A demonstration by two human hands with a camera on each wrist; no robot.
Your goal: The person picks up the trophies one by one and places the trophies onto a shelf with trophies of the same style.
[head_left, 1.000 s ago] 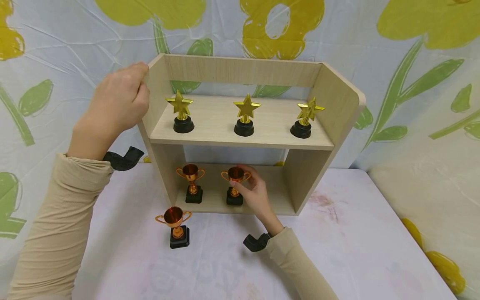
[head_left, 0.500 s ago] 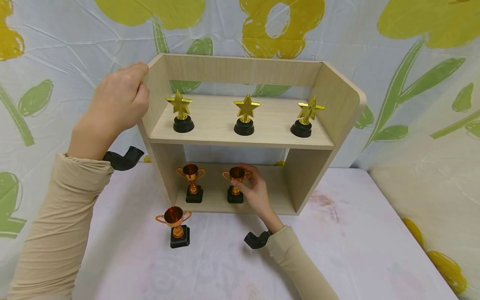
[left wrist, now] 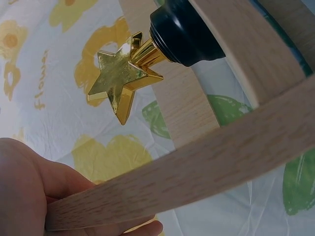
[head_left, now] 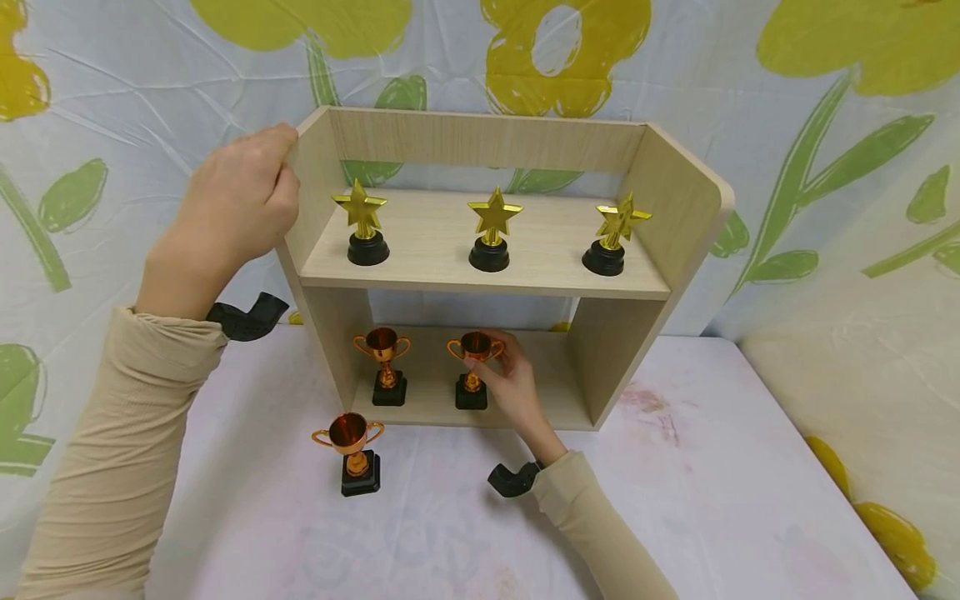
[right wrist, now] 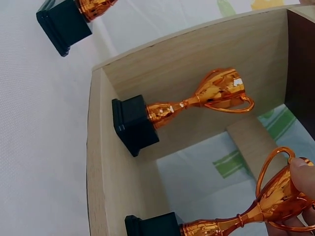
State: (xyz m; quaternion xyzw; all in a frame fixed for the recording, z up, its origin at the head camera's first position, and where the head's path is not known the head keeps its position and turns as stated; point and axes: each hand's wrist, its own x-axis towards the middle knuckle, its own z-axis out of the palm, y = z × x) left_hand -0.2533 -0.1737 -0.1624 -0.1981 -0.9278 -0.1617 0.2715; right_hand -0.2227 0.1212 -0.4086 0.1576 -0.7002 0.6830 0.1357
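My left hand [head_left: 236, 196] grips the upper left side panel of a light wooden shelf [head_left: 487, 287]; in the left wrist view its thumb and fingers [left wrist: 64, 177] lie on either side of the board. On the lower level, my right hand [head_left: 512, 383] pinches the cup of a bronze trophy cup [head_left: 474, 346] with a black base. That base stands on the board, near its front edge. Left of it is a second bronze trophy cup [head_left: 382, 343], seen also in the right wrist view [right wrist: 221, 91]. A third trophy cup [head_left: 348, 433] stands on the table in front of the shelf.
Three gold star trophies stand along the upper level: left [head_left: 362, 212], middle [head_left: 492, 218] and right [head_left: 618, 225]. A white cloth covers the table [head_left: 675, 500]. Behind the shelf hangs a flower-printed cloth [head_left: 450, 67]. Black wrist mounts [head_left: 251, 318] jut from both sleeves.
My right hand and the trophy cup it holds have shifted very slightly to the right and back. My left hand keeps its place on the side panel.
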